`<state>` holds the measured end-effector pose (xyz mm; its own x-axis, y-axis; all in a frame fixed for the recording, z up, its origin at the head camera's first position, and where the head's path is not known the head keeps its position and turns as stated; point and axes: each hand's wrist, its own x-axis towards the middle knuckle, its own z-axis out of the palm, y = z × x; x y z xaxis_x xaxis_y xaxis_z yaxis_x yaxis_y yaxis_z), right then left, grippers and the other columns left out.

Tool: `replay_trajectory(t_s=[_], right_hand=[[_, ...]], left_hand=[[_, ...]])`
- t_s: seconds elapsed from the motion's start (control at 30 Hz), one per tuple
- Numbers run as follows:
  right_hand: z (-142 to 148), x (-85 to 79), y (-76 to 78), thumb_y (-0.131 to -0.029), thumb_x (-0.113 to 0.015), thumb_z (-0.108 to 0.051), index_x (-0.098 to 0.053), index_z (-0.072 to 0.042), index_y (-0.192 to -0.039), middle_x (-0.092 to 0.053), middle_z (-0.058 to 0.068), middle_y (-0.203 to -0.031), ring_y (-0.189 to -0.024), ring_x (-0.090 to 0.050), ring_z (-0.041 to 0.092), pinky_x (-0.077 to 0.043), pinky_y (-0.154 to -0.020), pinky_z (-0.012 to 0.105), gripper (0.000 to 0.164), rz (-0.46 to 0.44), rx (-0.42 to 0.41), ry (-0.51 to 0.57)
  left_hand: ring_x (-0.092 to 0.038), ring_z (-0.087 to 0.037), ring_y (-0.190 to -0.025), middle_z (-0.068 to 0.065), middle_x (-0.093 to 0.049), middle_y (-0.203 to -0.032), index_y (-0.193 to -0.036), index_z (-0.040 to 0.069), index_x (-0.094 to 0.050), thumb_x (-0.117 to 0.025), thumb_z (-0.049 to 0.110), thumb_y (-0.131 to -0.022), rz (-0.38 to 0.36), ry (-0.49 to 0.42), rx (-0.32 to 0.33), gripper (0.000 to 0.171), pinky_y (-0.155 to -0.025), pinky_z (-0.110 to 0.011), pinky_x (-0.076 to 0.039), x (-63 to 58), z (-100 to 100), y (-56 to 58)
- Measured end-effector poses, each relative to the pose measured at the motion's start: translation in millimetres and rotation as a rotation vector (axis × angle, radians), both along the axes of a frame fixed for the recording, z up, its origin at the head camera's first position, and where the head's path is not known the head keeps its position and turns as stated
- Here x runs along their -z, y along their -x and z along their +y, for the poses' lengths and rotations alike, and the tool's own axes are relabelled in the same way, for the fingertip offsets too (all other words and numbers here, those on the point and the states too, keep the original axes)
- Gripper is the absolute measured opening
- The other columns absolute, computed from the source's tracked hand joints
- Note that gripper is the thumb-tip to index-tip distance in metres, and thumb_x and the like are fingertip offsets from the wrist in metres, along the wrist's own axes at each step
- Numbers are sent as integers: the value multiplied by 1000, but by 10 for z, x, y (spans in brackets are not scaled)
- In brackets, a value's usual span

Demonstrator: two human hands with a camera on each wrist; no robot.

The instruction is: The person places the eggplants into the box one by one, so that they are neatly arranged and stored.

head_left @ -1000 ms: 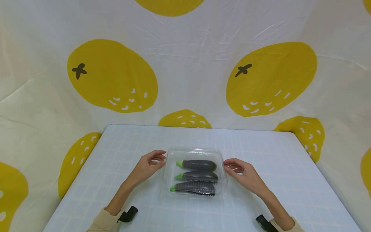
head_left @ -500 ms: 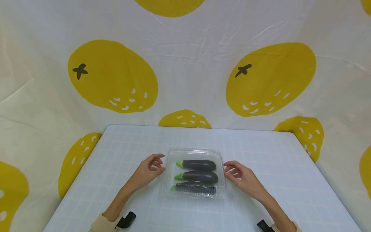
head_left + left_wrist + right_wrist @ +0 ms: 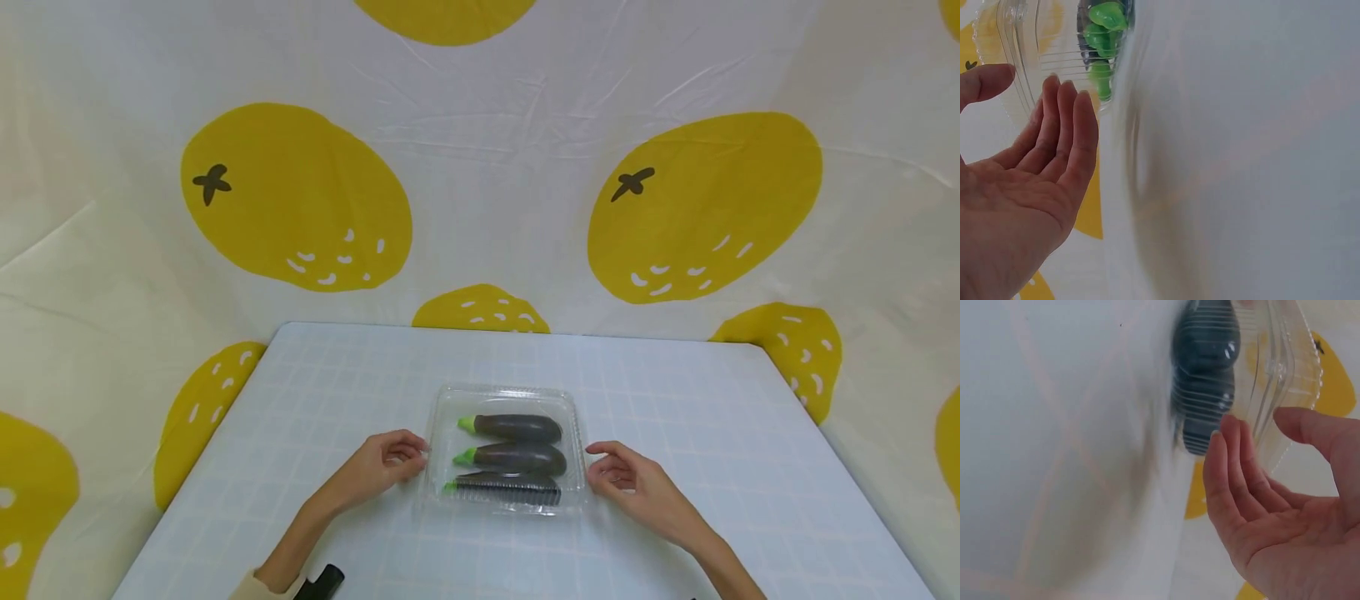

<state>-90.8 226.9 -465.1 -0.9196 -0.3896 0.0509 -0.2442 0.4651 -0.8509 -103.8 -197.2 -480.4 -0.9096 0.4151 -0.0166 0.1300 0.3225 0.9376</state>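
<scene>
A clear plastic clamshell box [image 3: 510, 391] sits mid-table in the head view. Inside lie three dark eggplants with green stems: a far one [image 3: 519, 427], a middle one [image 3: 521, 458] and a near one [image 3: 506, 492] behind the ribbed front wall. My left hand [image 3: 375, 471] is at the box's left side, fingers loosely bent. At the right side, my right hand [image 3: 647, 498] has its fingers similarly relaxed. The left wrist view shows green stems [image 3: 1107, 37] past my fingertips; the right wrist view shows dark rounded ends [image 3: 1207, 356]. Whether either hand touches the box is unclear.
A pale blue checked cloth covers the table [image 3: 352, 367]. Behind it hangs a white curtain [image 3: 495, 208] printed with large yellow fruit. A black wrist camera [image 3: 322, 582] shows at the left sleeve.
Both hands have slid toward the front along the box's sides. The ribbed strip, earlier seen across the two nearer eggplants, now crosses only the nearest one.
</scene>
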Motion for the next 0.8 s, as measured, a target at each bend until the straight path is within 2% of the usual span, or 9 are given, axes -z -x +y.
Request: replay_trajectory(t_s=[0.13, 0.3, 0.43, 0.53, 0.6, 0.8], right_hand=[[42, 13, -37, -101, -68, -19, -62, 3, -125, -74, 3, -97, -90, -71, 12, -58, -85, 25, 33, -74, -72, 40], [98, 55, -60, -103, -65, -18, -62, 6, -122, -75, 4, -93, -88, -73, 18, -57, -81, 26, 31, -180, -149, 85], [125, 101, -75, -104, -62, -13, -60, 9, -123, -75, 12, -94, -86, -72, 20, -57, -80, 26, 29, -231, -232, 153], [116, 124, -84, -105, -59, -10, -62, 10, -119, -72, 21, -93, -85, -71, 20, -58, -80, 28, 25, -287, -292, 209], [103, 134, -86, -106, -57, -10, -65, 9, -115, -72, 22, -91, -84, -70, 18, -58, -79, 29, 22, -320, -314, 228], [101, 173, -65, -107, -56, -15, -69, 9, -106, -74, 10, -88, -80, -68, 13, -59, -78, 30, 27, -394, -311, 225]], left_hand=[[-66, -19, -78, -16, -71, -93, -109, -5, -69, -67, 15, -100, -72, -21, 69, 22, -68, -30, -57, -2, -29, -45], [-65, -17, -75, -21, -69, -86, -101, -7, -68, -65, 12, -100, -102, -86, 187, 19, -68, -32, -58, 34, -63, -75], [-64, -15, -74, -29, -66, -84, -99, -9, -67, -64, 12, -100, -118, -126, 263, 21, -67, -31, -59, 58, -73, -88], [-63, -14, -73, -35, -63, -84, -97, -10, -67, -64, 13, -101, -131, -142, 289, 24, -67, -29, -58, 73, -80, -96], [-63, -14, -73, -37, -63, -85, -97, -11, -68, -64, 14, -101, -143, -151, 298, 26, -68, -28, -57, 87, -87, -95], [-66, -13, -75, -31, -70, -87, -98, -9, -73, -60, 15, -104, -196, -182, 331, 28, -70, -29, -59, 131, -107, -65]])
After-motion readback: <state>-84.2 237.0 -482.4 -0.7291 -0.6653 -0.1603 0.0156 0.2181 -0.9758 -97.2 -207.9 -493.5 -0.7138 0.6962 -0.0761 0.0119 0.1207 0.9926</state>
